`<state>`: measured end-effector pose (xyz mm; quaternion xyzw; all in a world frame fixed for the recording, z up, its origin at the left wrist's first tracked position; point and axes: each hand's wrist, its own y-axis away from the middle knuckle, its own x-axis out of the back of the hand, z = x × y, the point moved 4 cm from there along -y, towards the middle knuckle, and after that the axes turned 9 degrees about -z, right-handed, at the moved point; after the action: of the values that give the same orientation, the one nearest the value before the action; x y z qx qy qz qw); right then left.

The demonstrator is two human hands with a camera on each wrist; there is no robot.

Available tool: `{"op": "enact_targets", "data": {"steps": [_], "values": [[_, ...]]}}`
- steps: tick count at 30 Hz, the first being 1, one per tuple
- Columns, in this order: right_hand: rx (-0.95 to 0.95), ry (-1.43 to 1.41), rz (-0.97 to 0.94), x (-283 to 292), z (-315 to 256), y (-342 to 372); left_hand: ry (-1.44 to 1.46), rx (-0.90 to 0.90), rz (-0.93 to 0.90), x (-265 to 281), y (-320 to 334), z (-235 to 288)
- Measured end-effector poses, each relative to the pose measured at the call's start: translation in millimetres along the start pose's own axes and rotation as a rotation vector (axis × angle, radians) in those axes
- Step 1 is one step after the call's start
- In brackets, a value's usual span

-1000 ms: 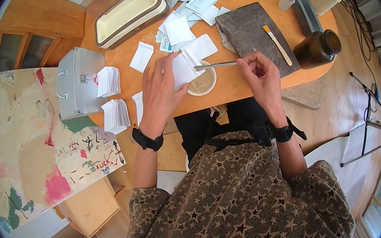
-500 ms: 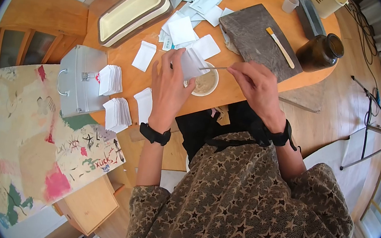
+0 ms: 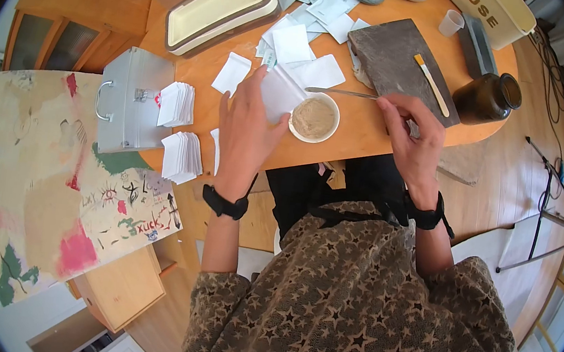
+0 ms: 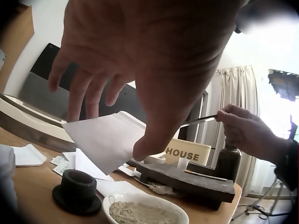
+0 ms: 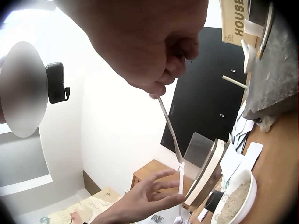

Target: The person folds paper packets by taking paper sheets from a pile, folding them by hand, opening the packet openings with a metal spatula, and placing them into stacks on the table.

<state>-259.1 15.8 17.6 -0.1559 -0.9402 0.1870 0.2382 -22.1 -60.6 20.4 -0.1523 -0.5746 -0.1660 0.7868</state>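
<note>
the slim silver metal spatula, pinched between the right hand's thumb and fingers, points its tip left — long axis crosswise — at the flat white paper packet gripped by the left hand; whether the tip is inside is hard to tell. nearby, the round white bowl holds beige powder. the left wrist view alone plainly shows a black hat-shaped object beside it.

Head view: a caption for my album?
Left grip holds white packet, right grip holds slim tool, near a bowl of powder.
</note>
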Motion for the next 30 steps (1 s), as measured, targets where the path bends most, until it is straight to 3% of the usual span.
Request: {"op": "enact_targets", "data": {"steps": [2, 7, 10, 14, 16, 19, 30], "values": [[-0.109, -0.068, -0.038, 0.4, 4.2, -0.8, 0.010, 0.080, 0.013, 13.0, 11.1, -7.3], [-0.086, -0.039, -0.047, -8.0, 7.0, 0.9, 0.010, 0.191, 0.086, 34.0, 51.0, -35.8], [-0.123, -0.048, -0.092, -14.6, 10.4, 3.3, -0.012, 0.369, 0.061, 39.2, 76.2, -42.9], [-0.131, -0.028, -0.129, -21.9, 16.4, 4.8, -0.005, 0.419, 0.053, 31.0, 97.3, -47.8], [-0.142, -0.032, -0.140, -23.5, 17.4, 4.8, 0.024, 0.577, -0.103, 21.9, 102.5, -50.3], [-0.163, -0.045, -0.159, -25.4, 21.7, 6.0, -0.015, 0.626, -0.131, 11.3, 105.2, -50.4], [-0.233, 0.004, -0.189, -28.6, 35.8, 9.6, -0.041, 0.466, -0.097, -13.9, 122.2, -48.4]]}}
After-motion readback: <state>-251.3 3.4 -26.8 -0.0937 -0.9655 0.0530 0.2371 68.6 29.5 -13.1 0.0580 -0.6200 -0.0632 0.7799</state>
